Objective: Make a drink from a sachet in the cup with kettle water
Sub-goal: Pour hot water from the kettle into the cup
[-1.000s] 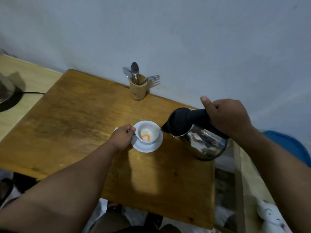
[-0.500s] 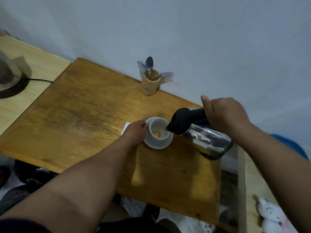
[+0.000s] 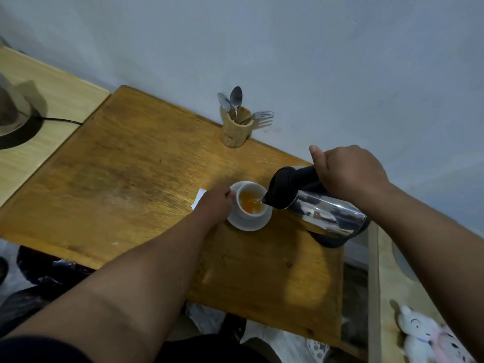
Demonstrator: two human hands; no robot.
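A white cup (image 3: 242, 208) stands on a white saucer (image 3: 255, 224) on the wooden table (image 3: 125, 179). Orange liquid fills part of the cup. My left hand (image 3: 213, 204) grips the cup at its left side, where the handle is hidden. My right hand (image 3: 345, 171) is closed on the black handle of a steel kettle (image 3: 322, 210), which is tipped leftward with its black spout at the cup's right rim. A thin stream of water runs into the cup. A white sachet corner (image 3: 199, 197) shows beneath my left hand.
A wooden holder (image 3: 235, 132) with two spoons and a fork stands at the table's far edge by the wall. A dark round base with a cord (image 3: 15, 127) sits on the pale counter at left. A soft toy (image 3: 424, 334) lies at lower right.
The kettle has tipped further and its spout has come to the cup's rim. Water now pours in, and the orange powder has turned to orange liquid. My left hand stays on the cup.
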